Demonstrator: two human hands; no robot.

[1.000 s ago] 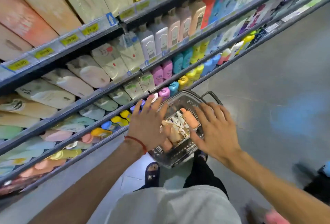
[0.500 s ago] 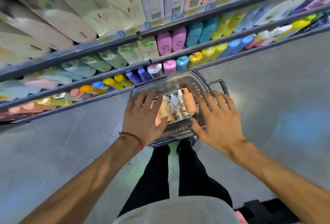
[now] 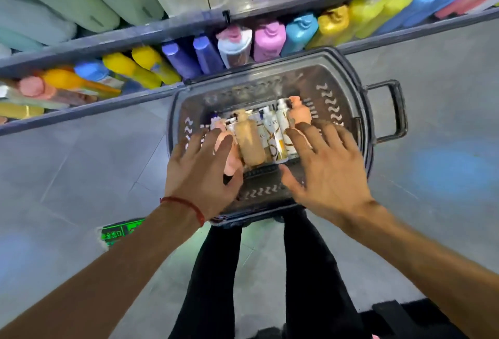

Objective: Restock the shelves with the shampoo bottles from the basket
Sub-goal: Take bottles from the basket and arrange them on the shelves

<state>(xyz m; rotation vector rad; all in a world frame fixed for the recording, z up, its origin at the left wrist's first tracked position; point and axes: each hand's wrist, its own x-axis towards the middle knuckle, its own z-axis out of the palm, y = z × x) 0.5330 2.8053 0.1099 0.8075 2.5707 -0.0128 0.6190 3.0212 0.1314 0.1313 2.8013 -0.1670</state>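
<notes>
Shampoo bottles: lying in the basket on the floor.
Shelves: stocked, at the basket's 12 o'clock.
Left hand: fingers spread over its 9 o'clock bottles.
Right hand: fingers spread, 3 o'clock side.

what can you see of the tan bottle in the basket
The tan bottle is opaque, plastic-looking, with a rounded body and a narrower same-coloured cap pointing toward the shelves. It lies on its side in the grey basket, between a pink bottle and white-and-gold bottles. The left hand is beside it; contact unclear.
</notes>
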